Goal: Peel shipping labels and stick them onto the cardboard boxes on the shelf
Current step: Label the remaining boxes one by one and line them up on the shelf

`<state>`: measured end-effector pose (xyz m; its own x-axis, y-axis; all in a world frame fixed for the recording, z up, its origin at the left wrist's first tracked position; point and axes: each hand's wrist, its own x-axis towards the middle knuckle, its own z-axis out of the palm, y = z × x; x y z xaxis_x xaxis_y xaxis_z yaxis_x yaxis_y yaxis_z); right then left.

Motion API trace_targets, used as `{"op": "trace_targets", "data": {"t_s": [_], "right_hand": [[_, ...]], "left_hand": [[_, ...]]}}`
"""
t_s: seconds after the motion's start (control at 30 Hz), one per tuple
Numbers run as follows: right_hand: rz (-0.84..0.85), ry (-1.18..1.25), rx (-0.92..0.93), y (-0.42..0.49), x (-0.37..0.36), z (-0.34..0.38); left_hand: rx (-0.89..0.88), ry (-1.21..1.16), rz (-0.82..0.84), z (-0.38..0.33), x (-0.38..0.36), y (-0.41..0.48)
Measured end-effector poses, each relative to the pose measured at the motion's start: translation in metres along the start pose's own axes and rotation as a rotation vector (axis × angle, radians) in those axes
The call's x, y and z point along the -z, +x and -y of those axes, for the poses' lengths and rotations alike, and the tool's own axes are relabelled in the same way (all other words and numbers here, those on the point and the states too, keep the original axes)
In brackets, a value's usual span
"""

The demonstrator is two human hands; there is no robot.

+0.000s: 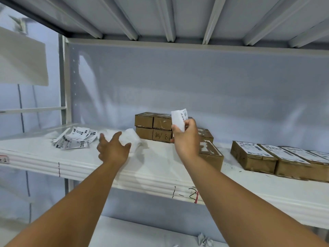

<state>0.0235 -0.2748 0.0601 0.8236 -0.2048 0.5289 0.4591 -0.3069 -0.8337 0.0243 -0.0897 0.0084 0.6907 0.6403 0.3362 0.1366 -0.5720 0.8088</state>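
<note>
My right hand (186,138) pinches a white shipping label (179,118), held upright in front of a stack of small brown cardboard boxes (153,126) at the back of the white shelf (160,168). My left hand (113,148) hovers over the shelf with fingers spread, just in front of a white backing sheet (132,137) that looks blurred. A loose pile of printed labels (74,138) lies to the left. Another brown box (211,154) sits partly behind my right wrist. At the right stands a row of boxes with labels on top (267,157).
The shelf has a metal upright (64,81) at the left and a ribbed shelf overhead (169,18). A lower shelf (142,236) holds crumpled paper (204,240). Handwritten marks "1-2" (185,192) are on the shelf's front edge.
</note>
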Motion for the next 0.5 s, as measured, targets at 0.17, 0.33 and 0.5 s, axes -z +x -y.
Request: {"op": "trace_targets", "data": {"t_s": [0.17, 0.33, 0.5], "right_hand": [[0.078, -0.195, 0.056, -0.008, -0.006, -0.009], [0.107, -0.235, 0.035, -0.017, -0.007, -0.01], [0.165, -0.2, 0.151, -0.024, -0.003, -0.007]], "left_hand": [[-0.019, -0.129, -0.108, 0.002, -0.001, 0.002], [-0.402, -0.154, -0.312, -0.001, -0.001, -0.023], [-0.437, -0.578, 0.09, -0.046, 0.0, -0.062]]}}
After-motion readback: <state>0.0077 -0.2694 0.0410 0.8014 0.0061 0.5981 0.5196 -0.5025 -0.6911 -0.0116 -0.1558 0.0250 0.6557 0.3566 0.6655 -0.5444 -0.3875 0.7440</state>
